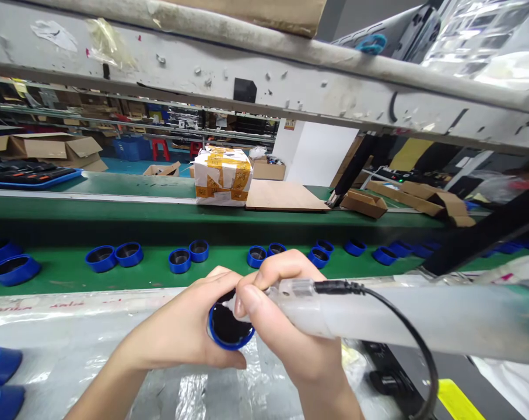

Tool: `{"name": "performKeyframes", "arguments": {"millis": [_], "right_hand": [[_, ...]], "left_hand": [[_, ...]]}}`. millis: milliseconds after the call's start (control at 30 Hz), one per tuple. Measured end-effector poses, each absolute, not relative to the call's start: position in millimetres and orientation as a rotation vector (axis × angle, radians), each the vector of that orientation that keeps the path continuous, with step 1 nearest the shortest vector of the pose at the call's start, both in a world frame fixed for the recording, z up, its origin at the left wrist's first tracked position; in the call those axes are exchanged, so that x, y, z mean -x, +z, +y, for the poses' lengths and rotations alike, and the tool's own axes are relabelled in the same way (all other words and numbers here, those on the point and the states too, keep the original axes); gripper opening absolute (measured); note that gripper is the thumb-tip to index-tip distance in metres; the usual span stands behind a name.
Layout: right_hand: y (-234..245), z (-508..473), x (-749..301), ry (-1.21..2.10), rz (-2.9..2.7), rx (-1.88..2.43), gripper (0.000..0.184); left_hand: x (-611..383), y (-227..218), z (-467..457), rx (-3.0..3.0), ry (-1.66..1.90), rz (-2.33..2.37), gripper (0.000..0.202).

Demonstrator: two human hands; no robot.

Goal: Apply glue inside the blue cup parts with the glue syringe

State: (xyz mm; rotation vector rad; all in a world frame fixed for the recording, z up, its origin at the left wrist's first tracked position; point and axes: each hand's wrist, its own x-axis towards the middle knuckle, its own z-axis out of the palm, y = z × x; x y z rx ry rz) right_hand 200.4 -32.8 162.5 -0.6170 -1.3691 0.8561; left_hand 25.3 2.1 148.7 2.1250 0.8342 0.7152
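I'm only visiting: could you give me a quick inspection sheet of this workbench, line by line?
Surface: bench under a plastic sheet; green near belt behind it.
Job's things: blue cap, held; pen-like tool, tip inside the cap.
Clutter: spare caps along the near belt.
Hands: left hand grips the cap; right hand grips the tool.
Cables: black cable runs from the tool's back end down to the right.
Surroundings: taped box and cardboard sheet on the far belt; shelves beyond.
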Motion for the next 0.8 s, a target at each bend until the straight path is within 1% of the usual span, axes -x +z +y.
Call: {"name": "performKeyframes", "arguments": {"millis": [167,367,567,700,800], "right_hand": [[161.6,-32.8,-203.8,0.864,-1.34,0.611,0.019],[163.7,-30.8,-206.3,0.833,-1.349,0.661,0.017],[165.4,-31.6,-208.7,0.795,-1.363,0.717,0.016],[166.1,-32.0,-210.3,0.796,-1.346,0.68,0.018],[166.6,-31.1,-210.8,0.789,-1.342,0.666,0.017]], "left_hand": [[-24.8,147.3,0.0,-2.037,0.654,0.889,0.053],[-23.2,148.5,-1.8,-2.02,0.649,0.908,0.053],[-20.4,144.7,0.0,-2.032,0.657,0.899,0.06],[-18.3,144.1,1.2,-2.024,0.634,0.921,0.066],[-18.9,145.8,0.3,-2.015,0.634,0.91,0.067]]}}
